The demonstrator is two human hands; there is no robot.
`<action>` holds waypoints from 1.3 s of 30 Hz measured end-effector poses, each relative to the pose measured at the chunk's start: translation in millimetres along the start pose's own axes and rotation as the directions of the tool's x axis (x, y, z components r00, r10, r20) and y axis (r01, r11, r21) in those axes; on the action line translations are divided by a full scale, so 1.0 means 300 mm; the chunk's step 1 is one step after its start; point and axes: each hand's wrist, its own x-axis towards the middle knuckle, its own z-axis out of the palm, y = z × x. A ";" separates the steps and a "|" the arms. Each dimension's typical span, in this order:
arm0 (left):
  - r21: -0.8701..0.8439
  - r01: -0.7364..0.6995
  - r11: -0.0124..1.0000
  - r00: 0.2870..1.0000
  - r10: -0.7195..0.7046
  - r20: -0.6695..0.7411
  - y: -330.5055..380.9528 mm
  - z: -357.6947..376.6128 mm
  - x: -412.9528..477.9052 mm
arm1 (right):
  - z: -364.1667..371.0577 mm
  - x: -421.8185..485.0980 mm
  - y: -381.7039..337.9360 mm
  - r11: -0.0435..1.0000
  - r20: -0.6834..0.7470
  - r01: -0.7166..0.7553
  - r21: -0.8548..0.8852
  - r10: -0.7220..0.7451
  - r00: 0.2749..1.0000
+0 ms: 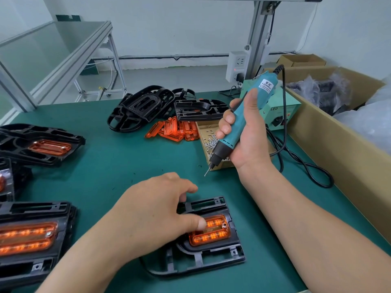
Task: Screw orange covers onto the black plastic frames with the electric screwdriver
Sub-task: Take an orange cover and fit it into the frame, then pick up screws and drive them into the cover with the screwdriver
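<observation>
Two hands work: right hand [248,136] grips KEEN-labelled electric screwdriver [238,120], left hand [156,214] presses orange cover [215,234].

You've got one electric screwdriver [239,123], one screw box [208,142] (screws too many and too small to count), one power supply box [281,111] and two cardboard boxes [330,132] on your right. Four frames show an orange cover fitted: front frame [211,256], mid-left frame [42,144], left-edge frame [6,176], and the top of the lower-left stack [36,210], whose depth can't be counted. The back pile has at least three bare black frames [143,106] and roughly five loose orange covers [173,130]; overlap blocks an exact count.
</observation>
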 end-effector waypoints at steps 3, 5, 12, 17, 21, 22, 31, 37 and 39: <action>0.116 -0.011 0.993 1.000 0.009 0.022 0.013 0.012 -0.001 | -0.002 0.000 0.000 1.000 0.004 -0.001 -0.003 0.001 1.000; 0.182 -0.018 0.983 1.000 0.017 0.008 0.016 0.020 0.000 | -0.002 0.000 0.001 1.000 0.007 -0.004 -0.004 0.004 1.000; -0.012 0.014 1.000 0.998 -0.014 -0.055 0.000 0.034 0.001 | 0.000 0.000 -0.005 1.000 -0.013 0.003 0.017 -0.002 1.000; -0.926 0.002 0.377 0.949 -0.292 -0.117 -0.070 0.019 0.056 | 0.004 -0.004 -0.010 1.000 -0.012 0.019 0.021 -0.018 1.000; -0.957 -0.013 -0.290 0.941 -0.327 0.087 -0.110 -0.006 0.093 | 0.007 -0.005 -0.004 1.000 -0.007 0.009 0.016 -0.008 1.000; -0.929 -0.011 -0.370 0.946 -0.306 0.111 -0.116 -0.006 0.097 | 0.007 -0.005 -0.002 1.000 -0.005 0.008 0.015 -0.008 1.000; -0.904 -0.054 -0.425 0.950 -0.300 0.084 -0.103 0.007 0.103 | 0.005 -0.003 -0.004 0.999 -0.012 0.010 0.041 -0.010 1.000; -0.970 0.045 -0.240 0.963 -0.246 0.106 -0.100 0.024 0.105 | 0.008 -0.008 -0.004 0.998 -0.014 0.028 0.065 -0.027 1.000; -0.992 0.075 -0.104 0.972 -0.213 0.096 -0.108 0.024 0.101 | 0.012 -0.011 -0.005 0.997 -0.014 0.028 0.066 -0.027 1.000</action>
